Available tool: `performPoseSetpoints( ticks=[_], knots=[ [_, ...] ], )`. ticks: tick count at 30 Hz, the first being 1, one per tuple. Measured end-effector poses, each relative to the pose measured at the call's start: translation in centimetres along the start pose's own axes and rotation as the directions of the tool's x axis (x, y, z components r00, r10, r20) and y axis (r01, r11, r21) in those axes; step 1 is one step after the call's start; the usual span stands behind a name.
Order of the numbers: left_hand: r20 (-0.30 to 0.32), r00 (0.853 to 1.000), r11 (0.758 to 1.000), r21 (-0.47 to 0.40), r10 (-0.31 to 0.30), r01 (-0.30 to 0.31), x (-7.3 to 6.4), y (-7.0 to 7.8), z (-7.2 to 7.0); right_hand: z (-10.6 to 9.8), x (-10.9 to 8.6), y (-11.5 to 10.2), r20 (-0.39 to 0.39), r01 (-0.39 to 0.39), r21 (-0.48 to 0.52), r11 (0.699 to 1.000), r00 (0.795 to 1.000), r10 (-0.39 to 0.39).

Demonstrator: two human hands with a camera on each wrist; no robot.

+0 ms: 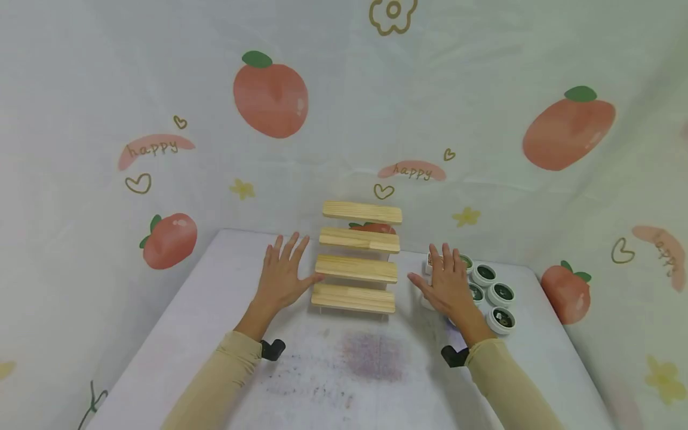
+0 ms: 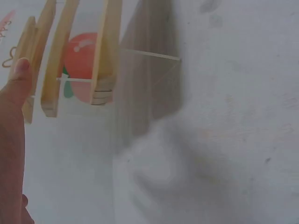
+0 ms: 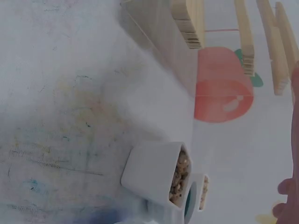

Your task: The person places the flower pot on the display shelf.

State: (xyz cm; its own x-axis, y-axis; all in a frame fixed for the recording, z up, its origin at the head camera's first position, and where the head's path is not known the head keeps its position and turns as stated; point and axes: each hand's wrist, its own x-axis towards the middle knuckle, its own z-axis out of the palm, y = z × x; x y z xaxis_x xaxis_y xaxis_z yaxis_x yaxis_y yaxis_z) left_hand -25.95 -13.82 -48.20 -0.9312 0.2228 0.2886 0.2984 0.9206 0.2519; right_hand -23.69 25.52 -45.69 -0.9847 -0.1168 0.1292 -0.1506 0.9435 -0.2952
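Spreading wide on both sides of the four-plank wooden rack [image 1: 356,269] are two bare hands, fingers loose and fanned out, nothing gripped in either one. The left hand [image 1: 280,279] sits just left of the rack, thumb lined up with a plank end, though I honestly can't tell if it's touching. The right hand [image 1: 449,288] is off to the rack's right, over part of a bunch of round white pots [image 1: 501,321] with dark green insides.

Head cam gives you the rack's whole stepped front, plus a purplish stain [image 1: 373,356] on the tabletop in front of it. What it doesn't really show is the see-through support [image 2: 152,54] under the planks; the left wrist cam does. And the right wrist cam catches a square white pot [image 3: 150,170] of brown grit [image 3: 180,180], right of the rack, that's mostly behind the hand from above.
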Motion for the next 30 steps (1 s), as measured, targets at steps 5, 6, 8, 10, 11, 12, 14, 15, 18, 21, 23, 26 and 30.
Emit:
performPoseSetpoints(
  ticks=[5,6,8,10,11,12,14,15,18,21,23,26,30],
  knots=[
    [-0.001,1.0,0.997,-0.078,-0.004,0.004,-0.7,-0.2,0.5,-0.2,-0.7,0.8,0.012,-0.013,0.02,1.0,1.0,0.013],
    [0.0,1.0,0.996,-0.09,-0.004,0.004,-0.9,-0.2,0.6,-0.2,-0.8,0.9,0.011,-0.013,0.025,1.0,1.0,0.012],
    [0.0,1.0,0.993,-0.117,-0.006,0.006,-1.3,-0.3,0.8,-0.1,-1.1,1.1,0.011,-0.012,0.034,0.999,1.0,0.012],
    [0.0,1.0,0.989,-0.144,-0.012,0.012,-1.7,-0.4,1.1,0.0,-1.5,1.4,0.008,-0.021,0.049,0.999,1.0,0.021],
    [0.001,1.0,0.988,-0.157,-0.016,0.016,-1.8,-0.5,1.3,0.0,-1.7,1.5,0.005,-0.028,0.059,0.998,1.0,0.028],
    [0.0,1.0,0.985,-0.17,-0.02,0.02,-1.9,-0.5,1.5,0.0,-1.9,1.6,0.004,-0.035,0.07,0.997,0.999,0.035],
    [-0.006,1.0,0.979,-0.204,-0.028,0.026,-2.1,-0.5,1.8,0.0,-2.4,1.9,-0.002,-0.056,0.089,0.994,0.998,0.056],
    [-0.003,0.999,0.976,-0.216,-0.032,0.03,-2.1,-0.5,2.0,0.0,-2.6,2.1,-0.008,-0.064,0.095,0.993,0.998,0.065],
    [0.018,0.999,0.959,-0.28,-0.044,0.047,-2.3,-0.4,2.4,0.0,-3.3,2.7,-0.025,-0.087,0.106,0.991,0.996,0.09],
    [0.075,0.995,0.929,-0.359,-0.067,0.09,-2.6,-0.3,2.7,0.4,-4.2,3.5,-0.049,-0.104,0.106,0.989,0.993,0.11],
    [0.112,0.99,0.905,-0.407,-0.084,0.122,-2.7,-0.3,2.8,0.7,-4.7,3.9,-0.072,-0.111,0.118,0.987,0.99,0.12],
    [0.138,0.986,0.877,-0.458,-0.095,0.149,-2.9,-0.3,3.1,1.2,-5.5,4.4,-0.114,-0.111,0.148,0.983,0.985,0.129],
    [0.147,0.986,0.825,-0.545,-0.082,0.15,-3.1,-0.2,3.5,1.9,-6.3,4.8,-0.163,-0.107,0.179,0.978,0.977,0.137]
  ],
)
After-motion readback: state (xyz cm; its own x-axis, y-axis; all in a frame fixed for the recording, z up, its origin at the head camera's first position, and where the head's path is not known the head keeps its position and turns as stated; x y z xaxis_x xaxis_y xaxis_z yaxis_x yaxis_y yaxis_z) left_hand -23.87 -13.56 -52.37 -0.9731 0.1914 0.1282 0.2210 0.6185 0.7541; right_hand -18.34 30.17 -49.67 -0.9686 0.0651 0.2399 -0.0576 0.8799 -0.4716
